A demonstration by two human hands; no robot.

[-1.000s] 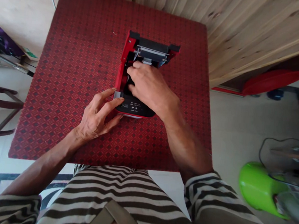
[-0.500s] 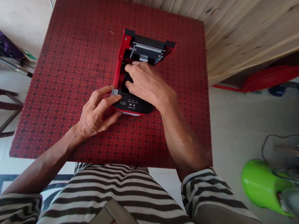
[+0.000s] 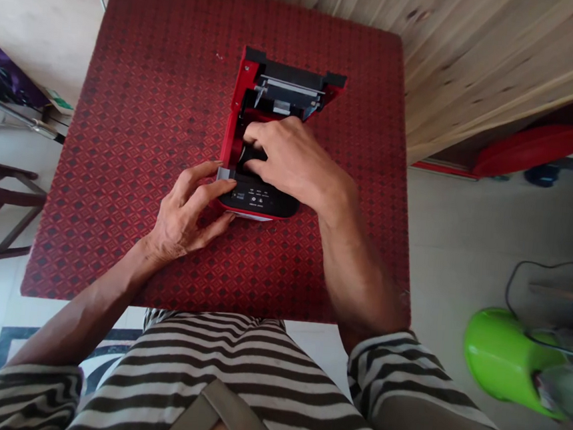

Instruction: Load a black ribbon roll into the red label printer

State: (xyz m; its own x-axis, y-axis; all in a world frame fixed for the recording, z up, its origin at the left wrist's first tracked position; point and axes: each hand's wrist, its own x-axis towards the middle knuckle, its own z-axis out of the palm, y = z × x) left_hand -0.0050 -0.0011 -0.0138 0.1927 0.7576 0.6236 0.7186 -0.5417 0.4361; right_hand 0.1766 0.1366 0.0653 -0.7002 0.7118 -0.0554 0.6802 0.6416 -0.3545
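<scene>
A red and black label printer (image 3: 262,199) sits on the table with its lid (image 3: 290,85) raised at the far side. My left hand (image 3: 186,209) grips its near left corner, fingers on the top edge and thumb low at the front. Into the printer's open compartment reaches my right hand (image 3: 296,159), its fingers bent and pointing down. The fingertips are partly hidden, and what they hold cannot be made out. Small white symbols mark the black control panel (image 3: 254,199) in front of the right hand.
A red patterned cloth covers the table (image 3: 139,122). Wooden panelling (image 3: 345,3) borders its far side. On the right stands a green stool (image 3: 505,354) with a dark cable near it. A dark wooden chair (image 3: 2,197) is at the left.
The view has shifted slightly, so the printer appears a little further right. My right hand stays inside the compartment with a small shift of its fingers. The left hand keeps its hold on the corner.
</scene>
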